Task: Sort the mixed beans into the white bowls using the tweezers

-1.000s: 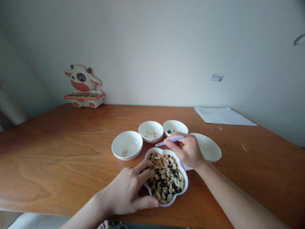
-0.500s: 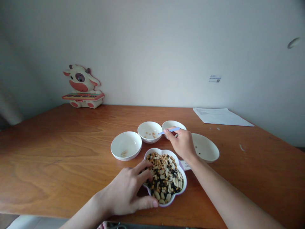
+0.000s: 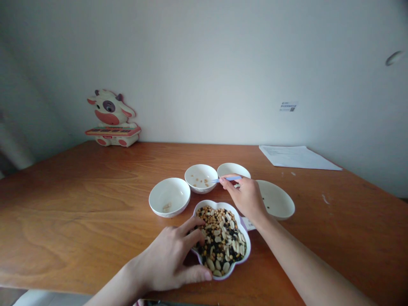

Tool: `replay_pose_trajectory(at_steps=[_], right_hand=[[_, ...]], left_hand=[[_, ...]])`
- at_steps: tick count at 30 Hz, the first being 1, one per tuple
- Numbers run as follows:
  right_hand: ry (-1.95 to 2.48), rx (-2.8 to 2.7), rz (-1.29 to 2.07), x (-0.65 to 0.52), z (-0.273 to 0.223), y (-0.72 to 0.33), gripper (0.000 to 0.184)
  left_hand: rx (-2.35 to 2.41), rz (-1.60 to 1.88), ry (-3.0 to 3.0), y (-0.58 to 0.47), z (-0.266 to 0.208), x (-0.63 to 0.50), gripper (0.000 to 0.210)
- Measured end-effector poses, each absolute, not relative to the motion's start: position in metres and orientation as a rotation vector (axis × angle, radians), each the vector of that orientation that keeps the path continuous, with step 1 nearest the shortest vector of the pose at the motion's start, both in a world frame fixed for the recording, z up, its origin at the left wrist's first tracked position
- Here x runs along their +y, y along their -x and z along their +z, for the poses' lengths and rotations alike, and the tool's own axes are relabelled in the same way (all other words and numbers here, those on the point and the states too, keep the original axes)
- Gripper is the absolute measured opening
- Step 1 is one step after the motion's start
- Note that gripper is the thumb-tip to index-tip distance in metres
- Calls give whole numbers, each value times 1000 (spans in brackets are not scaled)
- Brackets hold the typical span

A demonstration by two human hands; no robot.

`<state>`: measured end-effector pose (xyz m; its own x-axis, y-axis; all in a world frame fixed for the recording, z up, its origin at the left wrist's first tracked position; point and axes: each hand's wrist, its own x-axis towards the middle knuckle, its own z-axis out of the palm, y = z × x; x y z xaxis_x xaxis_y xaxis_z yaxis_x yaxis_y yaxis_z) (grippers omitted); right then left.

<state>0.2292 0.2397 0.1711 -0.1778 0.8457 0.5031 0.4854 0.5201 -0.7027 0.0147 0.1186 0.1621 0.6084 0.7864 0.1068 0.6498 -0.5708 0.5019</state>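
My left hand (image 3: 174,250) grips the near left side of a white flower-shaped bowl (image 3: 236,263), fingers over its rim and thumb along the front. Peanuts, yellow beans and dark seeds fill that bowl mixed together. Between thumb and fingers, my right hand (image 3: 247,195) pinches what look like slim light-blue tweezers (image 3: 234,178). Their tip reaches over the right side of the middle white bowl (image 3: 200,168), where several yellow beans lie. Whether the tip holds anything is too small to tell. A left white bowl (image 3: 168,187) contains a few peanuts.
Behind my right hand stands another white bowl (image 3: 233,168), partly hidden. A white oval dish (image 3: 280,199) with a few dark seeds lies to the right. Farther back are a cow-shaped toy keyboard (image 3: 113,119) and paper sheets (image 3: 296,156) by the wall.
The tweezers' tip stays by the middle bowl while their back end has tilted slightly lower. My left hand keeps its hold on the flower-shaped bowl. The whole view has shifted a little.
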Motion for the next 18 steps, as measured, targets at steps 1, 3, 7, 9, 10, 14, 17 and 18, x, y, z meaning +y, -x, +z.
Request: replay_pose_trajectory(at_steps=[1, 3, 7, 9, 10, 14, 17, 18], right_hand=[[1091, -1814, 510, 237, 171, -231, 27], [1060, -1789, 594, 231, 172, -234, 28], [988, -1787, 827, 222, 179, -237, 24], [948, -1829, 933, 219, 182, -238, 21], [930, -1858, 972, 219, 183, -238, 19], [884, -1998, 1002, 219, 184, -240, 15], [849, -2111, 891, 219, 183, -241, 14], [833, -2142, 842, 218, 183, -241, 13]], left_hand=[[1146, 445, -2419, -15, 162, 119, 51], [1148, 439, -2414, -14, 161, 119, 51], [1152, 440, -2407, -14, 161, 119, 50], [1155, 438, -2405, -14, 160, 118, 50], [1156, 436, -2405, -14, 160, 118, 50], [1158, 436, -2408, -13, 159, 119, 52], [1147, 454, -2407, -13, 160, 119, 51], [1143, 462, -2403, -13, 160, 119, 50]])
